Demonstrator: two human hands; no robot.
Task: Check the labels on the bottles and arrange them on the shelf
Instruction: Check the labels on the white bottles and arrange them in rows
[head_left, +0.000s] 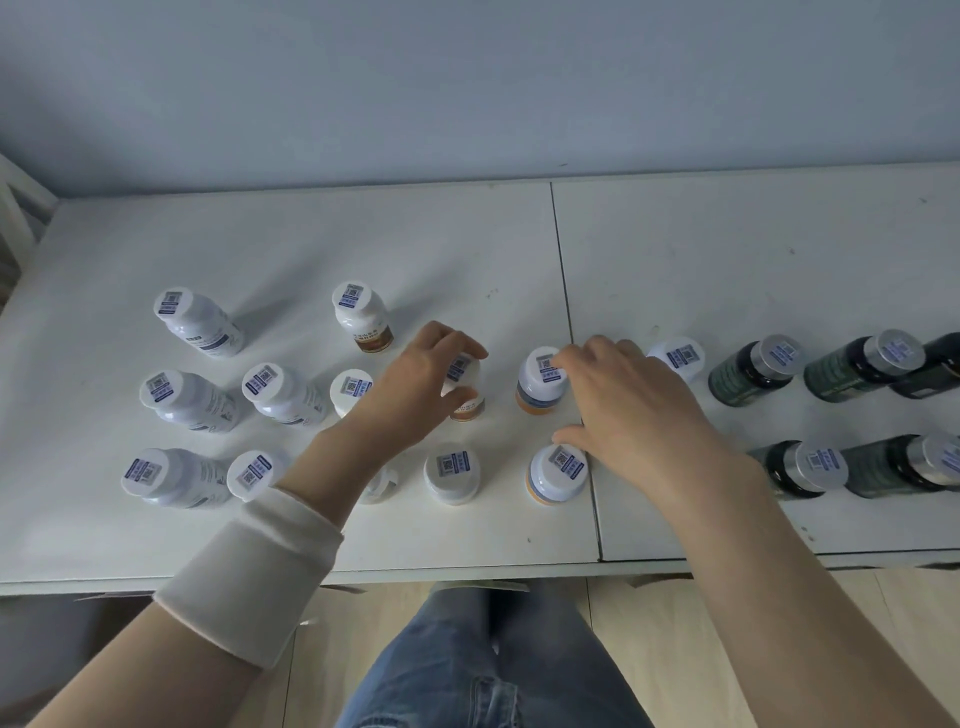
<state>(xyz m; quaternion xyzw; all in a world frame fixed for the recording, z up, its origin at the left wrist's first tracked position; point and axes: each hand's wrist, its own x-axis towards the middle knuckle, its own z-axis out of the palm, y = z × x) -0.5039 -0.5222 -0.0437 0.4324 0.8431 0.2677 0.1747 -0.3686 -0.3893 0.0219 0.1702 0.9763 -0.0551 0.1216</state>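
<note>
Several white-capped bottles stand upright on the white shelf top (467, 244), each with a blue code sticker on its cap. My left hand (415, 384) is wrapped around a small white bottle with an orange base (467, 387) in the middle row. My right hand (623, 410) hovers with fingers spread; its fingertips touch the cap of an orange-based bottle (540, 379) and its thumb rests against another white-capped bottle (558, 475) in front. A white bottle (678, 356) stands partly hidden behind my right hand.
Tall white bottles (200, 322) stand in rows at the left. Dark green bottles with silver caps (753, 371) stand at the right. A seam (571, 312) splits the shelf top. The wall rises behind; the front edge is near my legs.
</note>
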